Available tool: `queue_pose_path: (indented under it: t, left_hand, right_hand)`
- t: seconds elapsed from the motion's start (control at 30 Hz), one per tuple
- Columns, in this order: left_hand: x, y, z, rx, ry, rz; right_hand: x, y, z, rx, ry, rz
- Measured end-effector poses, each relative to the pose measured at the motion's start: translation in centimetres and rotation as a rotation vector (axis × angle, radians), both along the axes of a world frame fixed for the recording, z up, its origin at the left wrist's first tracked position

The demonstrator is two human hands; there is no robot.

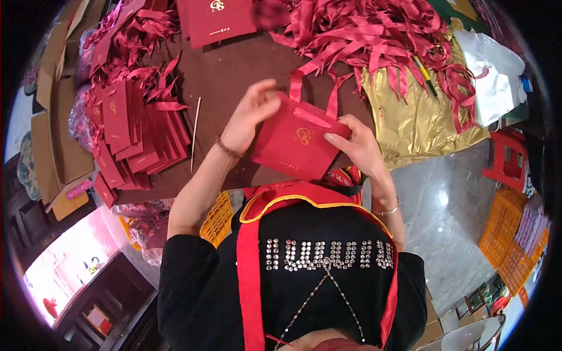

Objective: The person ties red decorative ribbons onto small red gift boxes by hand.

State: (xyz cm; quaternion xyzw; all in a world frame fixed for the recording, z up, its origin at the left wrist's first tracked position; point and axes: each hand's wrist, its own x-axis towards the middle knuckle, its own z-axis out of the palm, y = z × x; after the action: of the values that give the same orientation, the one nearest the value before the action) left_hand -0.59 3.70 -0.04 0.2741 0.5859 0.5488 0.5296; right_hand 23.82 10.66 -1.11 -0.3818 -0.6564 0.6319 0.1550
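Note:
A small red paper bag (pixel 287 146) with a gold logo lies tilted at the table's front edge, close to my body. Red ribbon handles (pixel 332 99) rise from its top edge. My right hand (pixel 356 143) grips the bag's upper right corner, thumb on the front face. At the upper left corner is my left hand (pixel 257 105), its fingers bent and blurred; whether they hold the bag or a ribbon is unclear.
Stacked red bags (pixel 132 134) lie on the left. More bags (pixel 216 20) are at the back. A ribbon heap (pixel 374 35), gold sheet (pixel 410 117), yellow pen (pixel 422 70) and white plastic bag (pixel 489 70) are right. A thin stick (pixel 195 134) lies left of centre.

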Motion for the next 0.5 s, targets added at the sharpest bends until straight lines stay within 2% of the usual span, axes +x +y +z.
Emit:
queue_pose_path:
  t: [0.07, 0.13, 0.2, 0.27, 0.3, 0.33, 0.37, 0.4, 0.43, 0.47, 0.5]
  left_hand:
    - [1.2, -1.4, 1.6, -0.095, -0.178, -0.271]
    - [2.0, -2.3, 1.6, -0.108, -0.205, -0.304]
    - [2.4, -2.5, 2.3, -0.032, -0.079, -0.229]
    - [2.3, -1.8, 4.7, -0.04, -0.086, -0.159]
    - [2.5, -1.5, 6.5, -0.024, 0.061, -0.146]
    - [2.7, -1.2, 7.6, -0.008, 0.208, -0.138]
    - [2.7, -1.1, 7.9, 0.064, 0.369, -0.253]
    - [3.4, -0.9, 8.7, 0.092, 0.419, -0.371]
    - [4.2, -0.8, 8.7, 0.193, 0.629, -0.466]
    - [5.1, -0.5, 8.5, 0.303, 0.838, -0.556]
    - [6.1, -0.5, 8.3, 0.292, 0.951, -0.606]
  right_hand:
    - [0.4, 0.2, -0.7, -0.001, 0.016, -0.008]
    - [0.2, 0.1, -1.0, -0.019, 0.201, -0.139]
    - [-0.4, -0.3, 0.5, -0.085, 0.239, -0.183]
    - [-0.9, -0.8, 2.3, 0.443, 0.025, -0.32]
    - [-0.5, -1.0, 2.4, 0.567, -0.062, -0.187]
    - [-0.1, -1.2, 2.8, 0.444, 0.028, -0.022]
    - [-0.4, -2.1, 3.7, 0.045, 0.273, -0.032]
    - [-1.3, -3.2, 4.6, -0.353, 0.51, -0.047]
    - [-2.2, -3.8, 4.8, -0.495, 0.745, -0.067]
    - [-1.7, -3.8, 3.9, -0.453, 0.729, -0.062]
    - [-1.4, -3.6, 3.2, -0.597, 0.697, -0.123]
